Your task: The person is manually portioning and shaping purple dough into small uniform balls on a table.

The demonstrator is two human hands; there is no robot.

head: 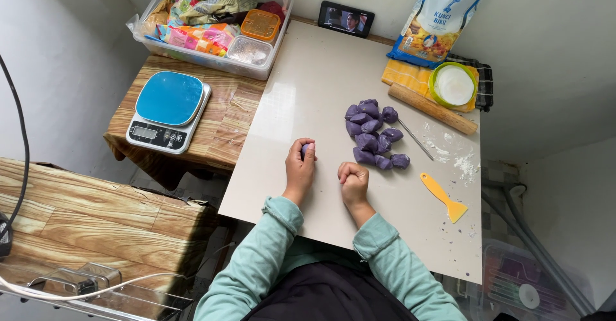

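My left hand (299, 165) rests on the pale board (308, 90) with its fingers curled around a small purple dough piece (307, 147). My right hand (353, 180) lies beside it, closed into a fist; nothing shows in it. Just beyond the right hand sits a pile of several purple dough pieces (373, 133). A thin metal rod (414, 138) lies to the right of the pile.
A yellow scraper (443, 197) and flour smears lie at right. A wooden rolling pin (432, 108), a green-rimmed bowl (453, 85), a flour bag (441, 13) and a phone (346, 18) stand at the back. A blue scale (169, 110) and a plastic bin (215, 22) are at left.
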